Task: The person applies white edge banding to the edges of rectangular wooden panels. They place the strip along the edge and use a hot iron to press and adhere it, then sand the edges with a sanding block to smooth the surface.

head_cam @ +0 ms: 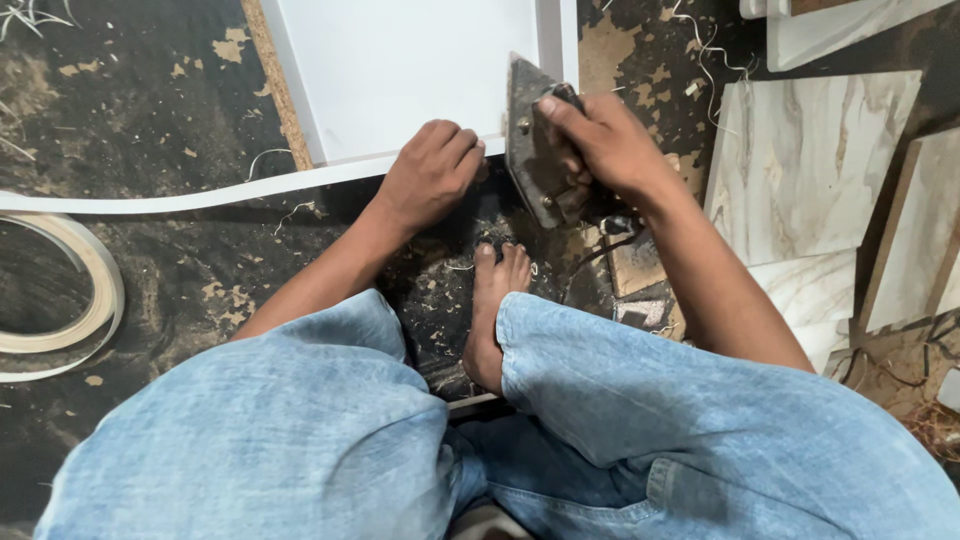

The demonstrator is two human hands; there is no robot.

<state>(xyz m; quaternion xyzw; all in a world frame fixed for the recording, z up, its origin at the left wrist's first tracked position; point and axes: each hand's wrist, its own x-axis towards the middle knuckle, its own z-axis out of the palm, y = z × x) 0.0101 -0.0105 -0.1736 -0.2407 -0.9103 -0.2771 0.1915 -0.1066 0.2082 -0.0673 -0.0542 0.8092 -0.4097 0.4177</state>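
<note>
A white laminated board (pixel 400 70) lies on the dark floor in front of me. My right hand (pixel 600 145) grips the handle of an old dark clothes iron (pixel 532 150), whose soleplate stands against the board's near right edge. My left hand (pixel 432 172) is curled into a fist and presses on the white edge-banding strip (pixel 200 195) along the board's near edge, just left of the iron. The strip runs left across the floor to a coil (pixel 95 290). My bare foot (pixel 492 310) rests below both hands, between my blue-jeaned knees.
Marble-patterned panels (pixel 810 160) are stacked at the right, with more boards beyond them. Wood chips, shavings and strip offcuts litter the dark floor. A small block (pixel 635 265) and the iron's cord lie beside my right forearm.
</note>
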